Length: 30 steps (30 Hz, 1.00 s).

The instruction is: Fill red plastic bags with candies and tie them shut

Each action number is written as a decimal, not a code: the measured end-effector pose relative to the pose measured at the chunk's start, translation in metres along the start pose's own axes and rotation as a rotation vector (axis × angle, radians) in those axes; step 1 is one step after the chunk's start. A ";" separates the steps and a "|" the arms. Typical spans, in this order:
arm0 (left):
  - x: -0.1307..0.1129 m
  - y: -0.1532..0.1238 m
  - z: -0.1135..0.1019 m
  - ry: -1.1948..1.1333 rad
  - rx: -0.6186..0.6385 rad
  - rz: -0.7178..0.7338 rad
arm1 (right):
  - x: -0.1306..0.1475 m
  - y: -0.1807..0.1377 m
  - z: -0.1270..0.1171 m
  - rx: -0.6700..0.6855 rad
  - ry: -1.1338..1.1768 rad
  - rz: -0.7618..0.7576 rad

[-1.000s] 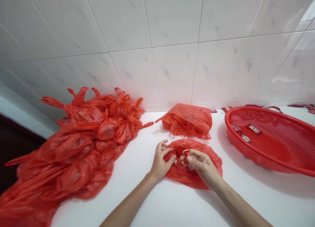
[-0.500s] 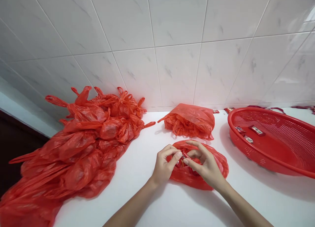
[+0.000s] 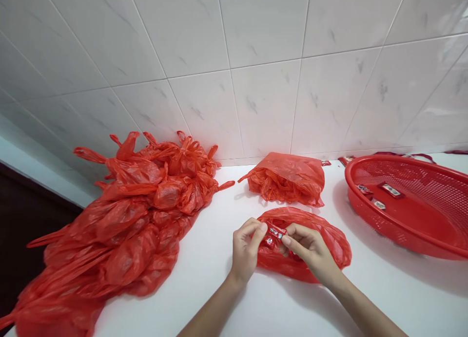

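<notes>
Between my two hands a small red wrapped candy point(image 3: 277, 231) with pale lettering is stretched out. The thumb and fingers of my left hand point(image 3: 247, 244) pinch its left end. My right hand point(image 3: 310, 249) pinches the right end. Both hands are over the mouth of an open red plastic bag point(image 3: 336, 244) lying on the white table. Inside that bag more shiny red wrapped pieces point(image 3: 269, 242) show below the candy; the rest of the contents is hidden by my fingers.
A heap of knotted, filled red plastic bags point(image 3: 135, 220) covers the table's left side. Behind the open bag lies another red bag point(image 3: 287, 176) with crumpled plastic in it. A red perforated basket point(image 3: 413, 225) holds several small wrapped pieces point(image 3: 391, 190). A tiled wall point(image 3: 263, 108) rises at the back.
The candy was mostly covered by my fingers and now shows lengthwise between them. My right hand's raised fingers have curled in. The view has shifted slightly.
</notes>
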State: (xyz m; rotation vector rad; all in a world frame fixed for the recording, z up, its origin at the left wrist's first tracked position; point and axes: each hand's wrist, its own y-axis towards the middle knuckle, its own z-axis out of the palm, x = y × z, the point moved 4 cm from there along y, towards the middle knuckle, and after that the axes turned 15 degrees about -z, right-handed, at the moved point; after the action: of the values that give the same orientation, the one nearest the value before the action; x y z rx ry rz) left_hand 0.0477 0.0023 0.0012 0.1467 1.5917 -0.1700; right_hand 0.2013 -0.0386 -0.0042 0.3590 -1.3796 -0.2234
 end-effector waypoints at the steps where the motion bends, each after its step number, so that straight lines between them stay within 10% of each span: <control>1: 0.002 -0.001 0.000 0.023 -0.002 0.015 | -0.001 -0.001 -0.001 -0.006 0.000 0.006; 30: 0.019 -0.003 0.001 0.048 0.031 -0.051 | -0.019 -0.011 0.002 0.090 0.142 0.235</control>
State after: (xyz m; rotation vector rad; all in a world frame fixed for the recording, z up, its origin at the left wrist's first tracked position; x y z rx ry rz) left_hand 0.0472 -0.0005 -0.0179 0.1348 1.6418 -0.2321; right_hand 0.1964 -0.0422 -0.0256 0.2786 -1.2812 0.0579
